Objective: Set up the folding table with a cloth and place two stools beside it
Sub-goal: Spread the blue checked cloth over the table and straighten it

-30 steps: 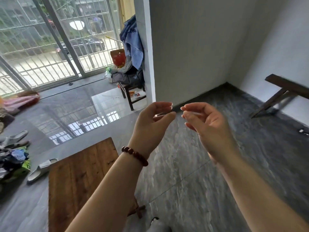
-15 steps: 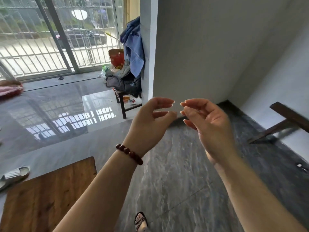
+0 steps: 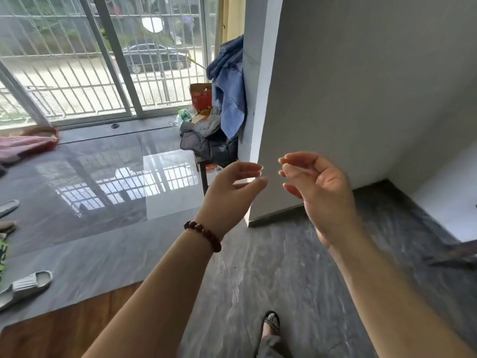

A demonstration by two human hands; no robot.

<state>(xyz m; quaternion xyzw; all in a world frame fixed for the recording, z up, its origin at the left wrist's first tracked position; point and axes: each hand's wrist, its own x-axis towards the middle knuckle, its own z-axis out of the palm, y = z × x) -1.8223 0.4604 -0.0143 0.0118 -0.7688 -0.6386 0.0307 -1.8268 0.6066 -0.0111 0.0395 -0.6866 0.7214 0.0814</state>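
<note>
My left hand [image 3: 229, 195] and my right hand [image 3: 320, 187] are raised in front of me at mid-frame, fingers loosely curled and apart, with nothing in either. A bead bracelet sits on my left wrist. The brown wooden table top [image 3: 59, 329] lies low at the bottom left, partly hidden by my left forearm. A dark wooden stool [image 3: 204, 171] stands beyond my left hand beside the white pillar, piled with dark clothes [image 3: 206, 143]. A dark wooden piece [image 3: 456, 254] shows blurred at the right edge.
A white pillar [image 3: 260, 99] and wall stand straight ahead. Blue cloth [image 3: 229, 83] hangs on the pillar's left side. Barred glass doors [image 3: 77, 60] fill the far left. Slippers [image 3: 23, 285] lie on the glossy grey floor at left. My sandalled foot [image 3: 271, 324] is below.
The view has swung left and closer to the pillar; the table top has slid toward the bottom left corner. My hands have stayed raised and empty, drifting slightly apart.
</note>
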